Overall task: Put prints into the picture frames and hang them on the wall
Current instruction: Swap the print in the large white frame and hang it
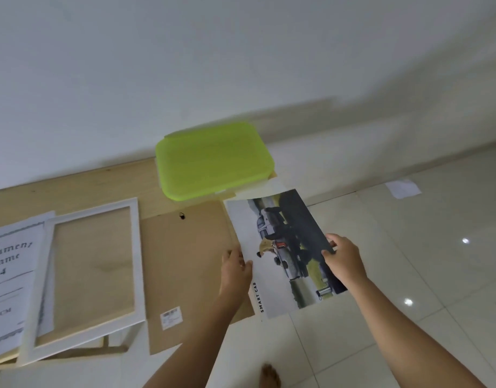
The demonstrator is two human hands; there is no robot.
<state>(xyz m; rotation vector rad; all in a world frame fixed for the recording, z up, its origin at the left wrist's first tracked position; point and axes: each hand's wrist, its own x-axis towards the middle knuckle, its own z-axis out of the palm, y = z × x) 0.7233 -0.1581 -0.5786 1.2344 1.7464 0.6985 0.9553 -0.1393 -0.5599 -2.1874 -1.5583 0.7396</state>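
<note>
The insert sheet left of the backing board is cut off by the picture's edge, so its lettering only half reads. Left hand and right hand each pinch a side of the print, fingers curled under it. It's held over the board's right edge. The white frame lies just left of the board.

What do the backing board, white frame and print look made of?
Backing board: likely matte brown fibreboard, flat, bearing a black hanger clip. White frame: smooth painted wood or plastic, unclear. Print: thin paper, bowing slightly between the left hand and right hand.
</note>
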